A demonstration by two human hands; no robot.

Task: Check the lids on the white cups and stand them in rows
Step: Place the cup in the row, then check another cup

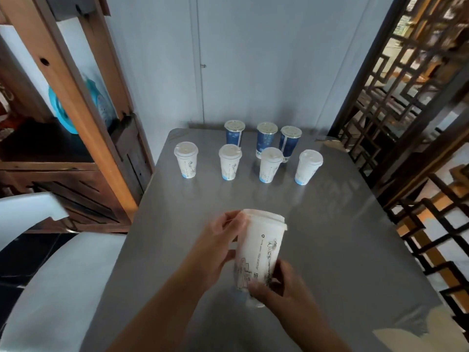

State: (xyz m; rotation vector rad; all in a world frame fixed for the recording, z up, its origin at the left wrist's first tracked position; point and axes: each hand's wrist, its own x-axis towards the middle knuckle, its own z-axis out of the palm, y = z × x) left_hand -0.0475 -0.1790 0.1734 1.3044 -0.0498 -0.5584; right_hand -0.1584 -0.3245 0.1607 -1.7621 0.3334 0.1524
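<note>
I hold one white cup (258, 250) with a white lid above the near middle of the grey table (342, 237), tilted slightly away from me. My left hand (215, 247) grips its upper side, fingertips at the lid's rim. My right hand (271, 288) grips its base. Farther back, several white lidded cups stand upright in a row, from the leftmost cup (186, 160) to the rightmost cup (307, 166).
Three blue cups (265, 138) with clear lids stand in a row behind the white ones, near the wall. A wooden shelf (83, 118) borders the table's left side, a dark lattice screen (406, 102) its right. A white chair (50, 262) sits at my near left.
</note>
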